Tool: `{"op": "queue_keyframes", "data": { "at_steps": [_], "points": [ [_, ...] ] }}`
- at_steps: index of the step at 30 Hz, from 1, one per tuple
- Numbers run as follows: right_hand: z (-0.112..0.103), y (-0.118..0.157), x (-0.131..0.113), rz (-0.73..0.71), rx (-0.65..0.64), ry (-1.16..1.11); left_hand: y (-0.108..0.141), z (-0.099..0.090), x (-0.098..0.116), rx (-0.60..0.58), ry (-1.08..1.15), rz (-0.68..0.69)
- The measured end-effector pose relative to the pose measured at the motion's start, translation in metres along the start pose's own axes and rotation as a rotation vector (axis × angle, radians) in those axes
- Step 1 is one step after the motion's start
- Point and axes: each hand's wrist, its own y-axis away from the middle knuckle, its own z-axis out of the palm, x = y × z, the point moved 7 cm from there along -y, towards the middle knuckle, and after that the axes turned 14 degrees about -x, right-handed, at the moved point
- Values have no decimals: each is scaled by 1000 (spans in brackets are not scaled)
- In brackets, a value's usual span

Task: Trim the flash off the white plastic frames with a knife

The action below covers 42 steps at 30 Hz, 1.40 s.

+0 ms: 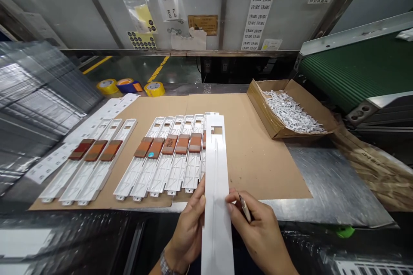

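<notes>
A person's left hand [193,219] is pinching a long white plastic strip [217,180] by its edge above the workbench's near side, its long axis running away from the body, windowed end pointing forward; the right hand [256,227] is gripping a slim pen-like tool [245,209], fingertips at the strip's opposite edge.

Bright, soft light; white glare on the wrapped stack [30,90]; outer edges stretched and blurred

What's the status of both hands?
Left hand gripping white strip. Right hand at its edge, also holding a thin tool. Box of small parts off to the right.
</notes>
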Motion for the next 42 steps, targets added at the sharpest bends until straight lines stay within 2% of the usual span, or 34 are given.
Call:
{"op": "queue_keyframes", "data": {
  "at_steps": [8,13,18,23,42],
  "points": [
    [-1,5,3,-102,66,46,-3,7,-2,-90,16,-29],
    [2,19,-4,-297,76,157,-3,16,0,-192,3,-20],
    [11,32,-10,-488,84,389,-4,18,0,-206,-27,-15],
    [14,33,-17,-614,128,445,-4,19,0,-222,-43,-24],
    [16,34,-16,-584,109,482,-4,15,-2,-167,-66,-31]
  ]
}}
